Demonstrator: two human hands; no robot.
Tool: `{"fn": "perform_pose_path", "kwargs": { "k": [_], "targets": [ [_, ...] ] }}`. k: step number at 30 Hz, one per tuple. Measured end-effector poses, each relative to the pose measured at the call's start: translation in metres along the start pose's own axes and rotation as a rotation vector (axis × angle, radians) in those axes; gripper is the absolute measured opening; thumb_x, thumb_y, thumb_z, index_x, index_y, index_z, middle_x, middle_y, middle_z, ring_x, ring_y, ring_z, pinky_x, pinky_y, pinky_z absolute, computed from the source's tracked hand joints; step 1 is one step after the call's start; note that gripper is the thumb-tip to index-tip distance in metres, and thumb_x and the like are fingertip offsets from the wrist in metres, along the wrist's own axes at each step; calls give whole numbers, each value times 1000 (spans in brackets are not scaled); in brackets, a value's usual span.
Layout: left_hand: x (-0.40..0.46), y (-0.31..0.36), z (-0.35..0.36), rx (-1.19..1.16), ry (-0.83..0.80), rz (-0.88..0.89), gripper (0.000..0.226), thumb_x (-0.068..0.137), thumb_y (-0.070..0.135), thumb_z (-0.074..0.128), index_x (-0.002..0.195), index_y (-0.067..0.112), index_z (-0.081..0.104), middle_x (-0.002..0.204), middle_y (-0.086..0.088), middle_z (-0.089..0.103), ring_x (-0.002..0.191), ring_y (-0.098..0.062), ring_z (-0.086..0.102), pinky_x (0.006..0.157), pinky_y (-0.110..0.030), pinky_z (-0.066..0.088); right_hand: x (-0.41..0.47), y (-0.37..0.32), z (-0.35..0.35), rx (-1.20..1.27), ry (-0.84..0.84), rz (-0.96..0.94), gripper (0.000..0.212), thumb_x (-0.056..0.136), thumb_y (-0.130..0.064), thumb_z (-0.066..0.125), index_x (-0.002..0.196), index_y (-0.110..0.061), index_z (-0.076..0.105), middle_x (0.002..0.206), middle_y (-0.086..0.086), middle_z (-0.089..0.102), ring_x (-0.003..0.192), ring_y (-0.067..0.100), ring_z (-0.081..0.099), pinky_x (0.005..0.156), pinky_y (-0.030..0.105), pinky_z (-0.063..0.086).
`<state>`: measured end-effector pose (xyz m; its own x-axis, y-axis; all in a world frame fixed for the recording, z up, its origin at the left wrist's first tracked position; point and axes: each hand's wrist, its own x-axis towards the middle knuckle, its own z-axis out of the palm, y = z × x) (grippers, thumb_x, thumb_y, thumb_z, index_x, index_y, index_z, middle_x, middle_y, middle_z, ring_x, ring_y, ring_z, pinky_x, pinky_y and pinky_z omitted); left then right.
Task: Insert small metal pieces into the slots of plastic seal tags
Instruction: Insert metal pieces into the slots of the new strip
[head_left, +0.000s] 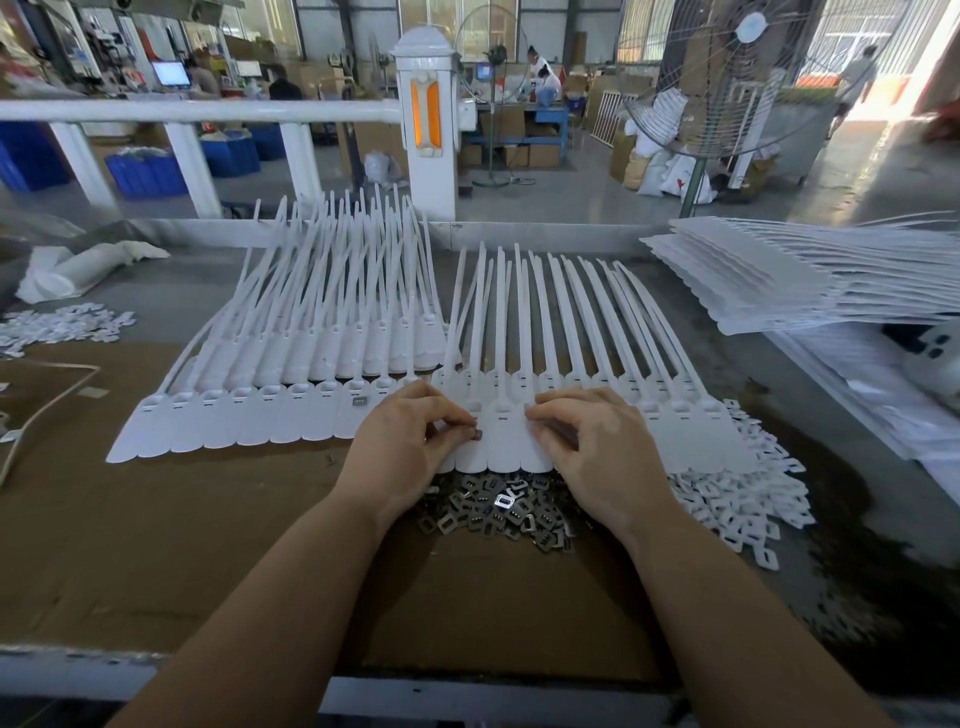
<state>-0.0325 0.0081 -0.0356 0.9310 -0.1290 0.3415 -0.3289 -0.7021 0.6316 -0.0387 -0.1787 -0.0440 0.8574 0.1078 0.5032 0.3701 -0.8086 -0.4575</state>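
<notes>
Two joined rows of white plastic seal tags lie on the cardboard: a left row (249, 423) stacked over more tags, and a right row (675, 415) with long tails pointing away. One tag in the left row has a metal piece (358, 401) in its slot. My left hand (402, 441) pinches a small metal piece (475, 434) over the right row's near edge. My right hand (587, 436) rests on the same row with curled fingers; whether it holds anything is hidden. A heap of loose metal pieces (498, 512) lies just below both hands.
White plastic clips (727, 499) are piled at the right and more (62, 322) at the left. A stack of tag sheets (810, 275) sits at the back right. A white railing (208, 111) runs behind the bench. A cord (47, 410) crosses the left cardboard.
</notes>
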Motion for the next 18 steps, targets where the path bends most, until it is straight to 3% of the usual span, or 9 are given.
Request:
{"fn": "perform_pose_path", "kwargs": {
  "k": [10,18],
  "targets": [
    [0,2,-2,-32,-23,-22,9,79,22,72,87,20,74,89,14,56,77,-6,56,76,-18,45,0,0,0,-4,7,-3,18,87,-23,62,103,-22,72,108,-8,66,106,9,49,97,32,37],
    [1,-1,2,33,-17,26,5,85,21,66,86,19,71,85,18,50,74,3,50,69,-3,36,0,0,0,-6,0,0,19,88,-24,61,104,-22,71,109,-9,66,107,8,48,97,29,35]
  ]
}}
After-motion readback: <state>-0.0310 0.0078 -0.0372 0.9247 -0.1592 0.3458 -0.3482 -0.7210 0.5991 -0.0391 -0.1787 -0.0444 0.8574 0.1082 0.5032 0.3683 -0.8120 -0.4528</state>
